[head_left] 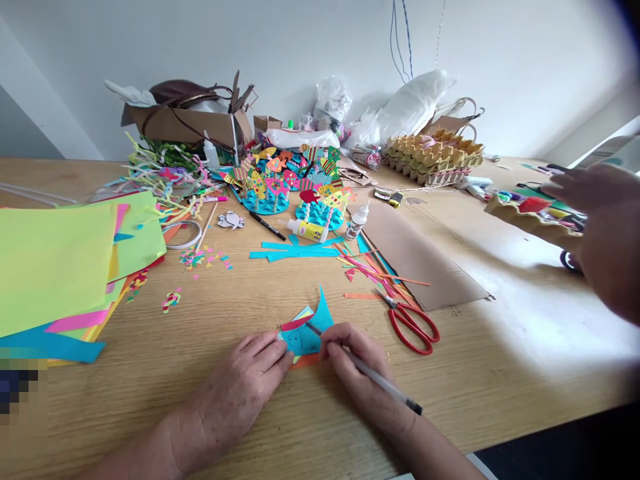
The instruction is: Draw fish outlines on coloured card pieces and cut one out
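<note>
A blue paper scrap (pixel 306 337) with a pointed upper corner lies on top of small red, yellow and orange paper pieces near the front of the table. Dark drawn lines show on its face. My left hand (pixel 245 377) holds it down at the left edge, fingers close together; the thumb is mostly hidden. In my right hand (pixel 357 367) is a pen (pixel 380 381) with a clear barrel, gripped closed, its tip at the blue paper. Red-handled scissors (pixel 413 325) rest open to the right of that hand.
Coloured paper sheets (pixel 55 267) are stacked at left. Glue bottles (pixel 358 221), blue strips (pixel 295 251) and paper fish (pixel 287 180) stand or lie ahead. Brown cardboard (pixel 415 260) lies right of centre. Another person's hand (pixel 610 233) is at right, near an egg carton (pixel 535 223).
</note>
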{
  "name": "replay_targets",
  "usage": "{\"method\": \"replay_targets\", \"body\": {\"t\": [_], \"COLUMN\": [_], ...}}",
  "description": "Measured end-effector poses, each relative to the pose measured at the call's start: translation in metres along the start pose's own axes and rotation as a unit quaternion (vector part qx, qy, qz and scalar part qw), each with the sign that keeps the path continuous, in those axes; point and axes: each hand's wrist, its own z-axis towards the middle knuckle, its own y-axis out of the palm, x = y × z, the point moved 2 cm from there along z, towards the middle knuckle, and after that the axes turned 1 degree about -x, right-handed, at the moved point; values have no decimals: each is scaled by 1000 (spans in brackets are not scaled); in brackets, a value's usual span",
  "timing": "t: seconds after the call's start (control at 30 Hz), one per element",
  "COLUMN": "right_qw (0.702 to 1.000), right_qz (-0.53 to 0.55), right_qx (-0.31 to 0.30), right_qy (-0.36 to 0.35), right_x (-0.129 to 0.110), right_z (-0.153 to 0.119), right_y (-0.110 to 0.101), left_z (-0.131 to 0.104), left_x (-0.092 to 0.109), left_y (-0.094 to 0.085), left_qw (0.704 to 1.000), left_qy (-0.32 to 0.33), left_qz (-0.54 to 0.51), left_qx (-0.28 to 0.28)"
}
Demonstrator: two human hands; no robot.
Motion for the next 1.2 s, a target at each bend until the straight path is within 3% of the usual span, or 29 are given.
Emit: {"method": "replay_targets", "body": {"t": [0.1, 0.33, 0.53, 0.73, 0.93, 1.2], "right_qw": [997, 988, 984, 989, 993, 994], "right_qz": [7, -144, -143, -122, -119, -105], "right_qx": [80, -10, -78, -47, -11, 33], "right_qy": [11, 57, 76, 65, 22, 23], "right_x": [10, 20, 23, 29, 25, 46], "right_z": [1, 31, 59, 69, 77, 99], "right_y": [-15, -46, -28, -14, -28, -44], "left_z": [-1, -5, -6, -6, -5, -7], "left_x": [-2, -4, -5, -4, -3, -4], "left_y": [2, 3, 3, 4, 4, 5], "left_qw": [1000, 1000, 999, 1000, 999, 1000], "left_qy": [5, 20, 21, 12, 0, 13], "left_qz": [6, 8, 14, 11, 19, 16], "left_qx": [2, 14, 21, 17, 37, 0]}}
